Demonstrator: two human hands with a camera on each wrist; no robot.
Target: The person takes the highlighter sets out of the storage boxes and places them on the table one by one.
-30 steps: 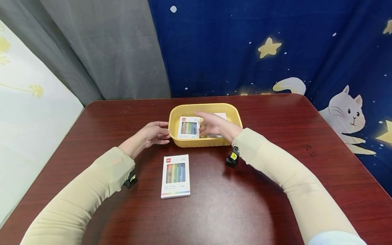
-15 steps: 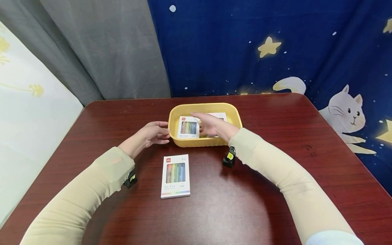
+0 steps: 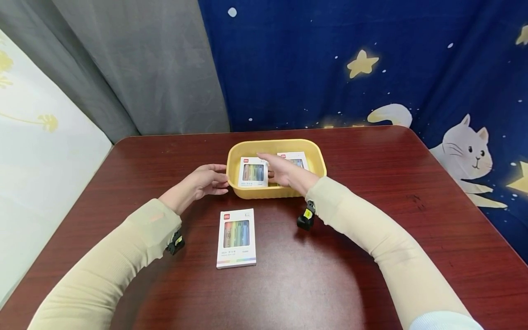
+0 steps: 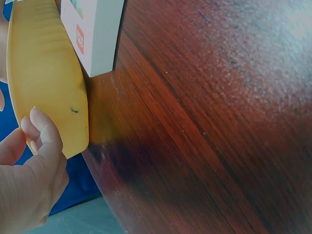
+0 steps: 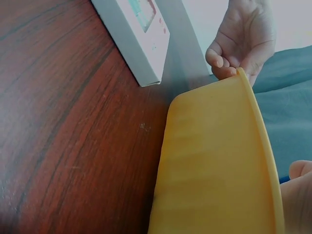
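Note:
A yellow plastic basket (image 3: 274, 191) sits toward the far side of the table with two white windowed pen boxes inside. Coloured pens show through the window of the left pen box (image 3: 253, 172); the right pen box (image 3: 298, 160) is partly covered by my hand and wrist. My left hand (image 3: 202, 182) touches the basket's left end with its fingertips at the rim. My right hand (image 3: 282, 170) reaches into the basket, thumb over the left box's upper right corner, fingers beside its right edge. Another pen box (image 3: 236, 238) lies flat in front of the basket.
The dark red wooden table (image 3: 313, 275) ends just behind the basket. Grey and dark blue curtains (image 3: 288, 68) hang beyond it. Black wrist cameras (image 3: 305, 221) sit under both sleeves, the right one low near the basket's front wall.
My right hand has shifted slightly left inside the basket. The left box there has slid a little left, and more of the right box shows. My left hand stays at the rim.

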